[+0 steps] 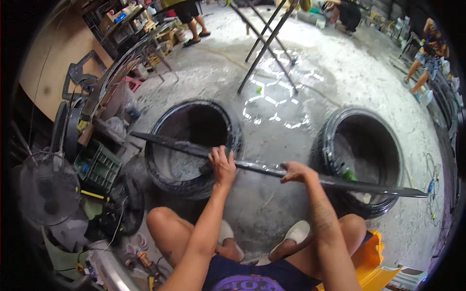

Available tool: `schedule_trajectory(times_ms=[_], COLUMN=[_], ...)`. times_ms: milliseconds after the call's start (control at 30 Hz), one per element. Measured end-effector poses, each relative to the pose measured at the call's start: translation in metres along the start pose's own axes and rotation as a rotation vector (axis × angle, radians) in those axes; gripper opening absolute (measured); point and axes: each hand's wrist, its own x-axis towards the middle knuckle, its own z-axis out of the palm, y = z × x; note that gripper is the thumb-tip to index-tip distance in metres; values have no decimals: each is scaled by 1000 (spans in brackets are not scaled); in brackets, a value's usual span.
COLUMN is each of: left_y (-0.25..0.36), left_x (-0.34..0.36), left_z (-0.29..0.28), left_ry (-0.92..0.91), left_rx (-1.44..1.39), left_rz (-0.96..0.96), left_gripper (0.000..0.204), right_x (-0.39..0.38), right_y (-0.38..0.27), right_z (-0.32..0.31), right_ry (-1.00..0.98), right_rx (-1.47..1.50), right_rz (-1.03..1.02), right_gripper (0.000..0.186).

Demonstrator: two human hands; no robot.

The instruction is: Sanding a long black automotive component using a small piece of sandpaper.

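Note:
A long, narrow, glossy black strip [259, 167], wet-looking and tapered at its ends, lies crosswise before me above two upright-opening black tires. My left hand [223, 166] is bent over the strip left of its middle, fingers curled on its upper face. My right hand [299, 172] grips it further right, thumb and fingers around its edge. The left tire [230, 121] sits under the strip's left part, and the right tire [395, 140] under its right part. Whether the strip touches the tires is hard to tell. A small dark piece [206, 169] shows beside my left hand, its kind unclear.
A green bottle [348, 173] stands inside the right tire. At left are a fan [48, 189] and a green crate [99, 167]. Ahead stand a folding stand's legs [267, 46] on wet concrete. Other people [427, 58] are at the back. Yellow plastic [371, 257] lies by my right leg.

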Motion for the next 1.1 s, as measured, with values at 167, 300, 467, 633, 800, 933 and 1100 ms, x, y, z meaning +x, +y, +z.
schedule_trajectory(times_ms=[167,300,467,633,800,933,1100], left_y=[28,-31,-10,-66,39,7,-36], left_x=[-12,31,-18,11,-46,-18,9], left_z=[11,-1,-4,-22,28,7,19], left_ry=[-290,-84,-275,-16,-168,-188,-102], left_rx=[-114,4,-48,29,-163,-200,-54], left_rz=[296,1,94,-64,242,257,-156], left_gripper=[27,22,29,25,16,17,14], right_x=[6,-1,-22,-13,-17,-23,-19], right_y=[23,-9,-22,-16,-9,-23,-13], right_z=[15,26,36,45,39,34,39], right_ry=[148,381,210,296,349,332,363], right_rx=[-86,-249,-282,-339,-348,-315,-346], right_rz=[-23,75,38,30,62,58,47], right_gripper=[67,65,65,53,54,55,60])
